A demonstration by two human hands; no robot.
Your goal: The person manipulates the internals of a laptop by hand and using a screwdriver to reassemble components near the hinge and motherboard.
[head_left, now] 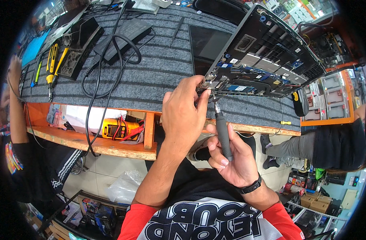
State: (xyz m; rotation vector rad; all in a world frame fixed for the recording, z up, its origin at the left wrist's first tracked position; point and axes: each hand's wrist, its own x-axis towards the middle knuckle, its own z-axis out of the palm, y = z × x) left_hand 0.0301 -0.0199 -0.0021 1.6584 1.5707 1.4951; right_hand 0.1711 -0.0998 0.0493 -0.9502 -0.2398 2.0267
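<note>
An opened laptop (267, 56), its inner boards and brackets bared, stands tilted on the bench with its screen panel (209, 42) on the mat. My left hand (185, 106) is closed at the near left corner of the laptop, thumb and fingers pinching around the hinge area. In my right hand (235, 160) is a screwdriver (222, 130) with a dark grey grip, held from below. Its shaft points up to the same corner, close to my left fingertips. Exactly what the tip touches is too small to make out.
A charger (129, 36) with looping black cable lies on the striped grey mat (163, 72). Yellow tools (52, 60) and a black tray (77, 52) sit at left. A yellow multimeter (117, 129) rests on the shelf below. Other people stand at both sides.
</note>
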